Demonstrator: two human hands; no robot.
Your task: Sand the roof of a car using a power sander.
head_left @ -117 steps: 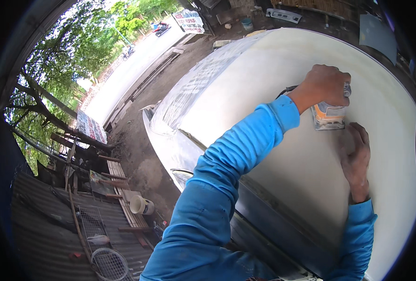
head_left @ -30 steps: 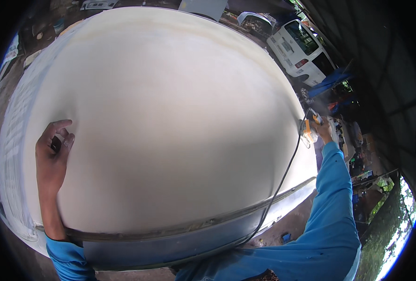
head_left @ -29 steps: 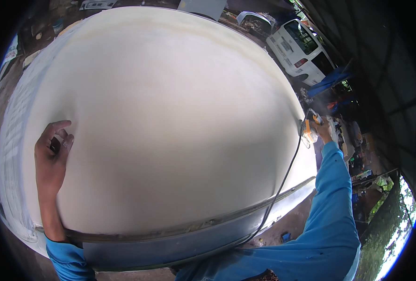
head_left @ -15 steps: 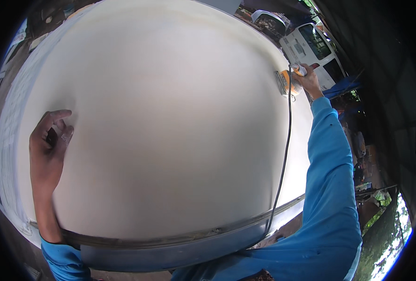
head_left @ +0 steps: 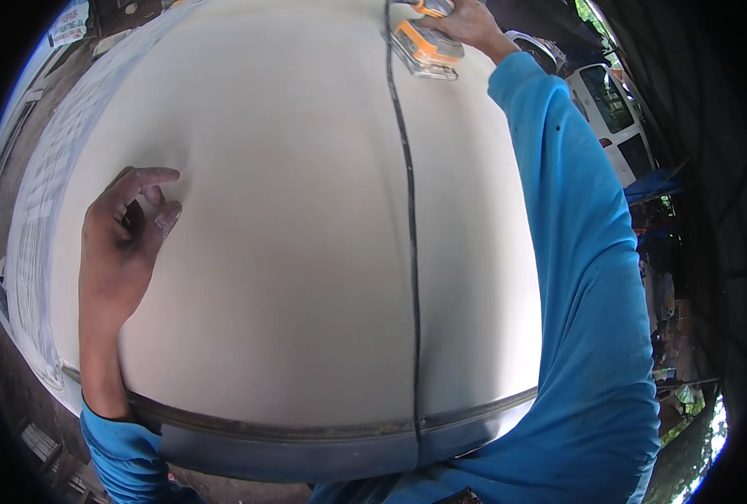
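An orange and grey power sander (head_left: pixel 428 52) sits on the far part of a large, curved white panel (head_left: pixel 289 252) that looks like a vehicle's roof. My right hand (head_left: pixel 468 23) is closed round the sander's upper part, partly cut off by the top edge. A black cord (head_left: pixel 411 218) comes down from the tool, over the panel and its near edge. Over the panel's left side, my left hand (head_left: pixel 130 218) is empty, its fingers loosely bent and the thumb apart from the index finger. Pale dust marks the thumb. Whether this hand touches the panel I cannot tell.
Whitish sheeting (head_left: pixel 42 218) covers the left side. A dark strip (head_left: pixel 306 433) runs along the panel's near edge, above a blue-grey band. Another white vehicle (head_left: pixel 613 109) stands at the far right, near assorted clutter.
My right hand has carried the sander leftward and farther away over the panel, and the cord has shifted left with it. My left hand keeps its loose shape, appearing slightly farther right and up.
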